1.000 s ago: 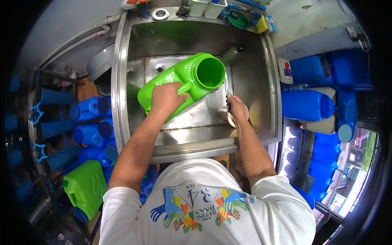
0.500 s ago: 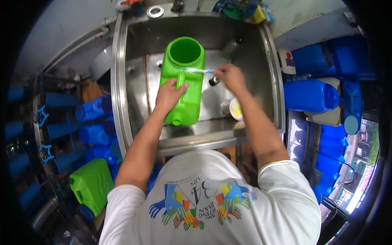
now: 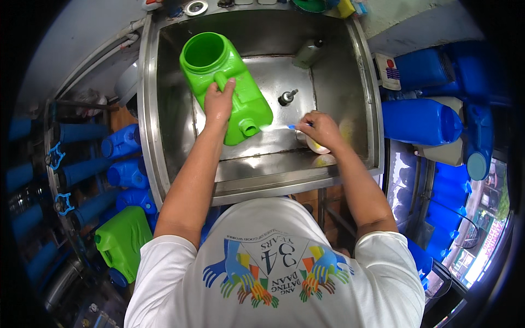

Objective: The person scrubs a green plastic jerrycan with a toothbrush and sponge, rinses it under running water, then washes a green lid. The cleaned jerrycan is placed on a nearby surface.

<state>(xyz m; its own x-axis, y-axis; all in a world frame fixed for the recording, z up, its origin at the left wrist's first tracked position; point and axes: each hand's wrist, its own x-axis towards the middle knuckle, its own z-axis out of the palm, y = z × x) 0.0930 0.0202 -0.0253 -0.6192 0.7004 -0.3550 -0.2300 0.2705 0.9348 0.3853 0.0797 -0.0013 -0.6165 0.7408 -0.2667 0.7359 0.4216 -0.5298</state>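
A bright green plastic jug [image 3: 249, 95] with a wide round mouth and a small spout is tilted over the steel sink [image 3: 235, 188]. My left hand [image 3: 220, 103] is wrapped round the jug's handle. In my right hand [image 3: 321, 130] is a slim white and blue brush [image 3: 291, 127], like a toothbrush. Its blurred pale head is beside the jug's small spout [image 3: 249, 128]; whether they touch I cannot tell. Just below my right hand is a cup [image 3: 317, 146] with white and yellow on it, partly hidden. A small dark-topped bottle or fitting [image 3: 287, 97] is in the sink.
A greenish bottle [image 3: 308, 53] leans in the sink's far right corner. Blue containers [image 3: 421, 121] are stacked to the right, and more blue jugs [image 3: 121, 141] stand at the left. Another green jug [image 3: 124, 243] is at the lower left. A round metal strainer [image 3: 196, 7] lies on the back ledge.
The jug has shifted left and turned, its mouth now to the upper left and its spout toward my right hand. My right hand has moved nearer with the brush, from the jug's neck to the spout.
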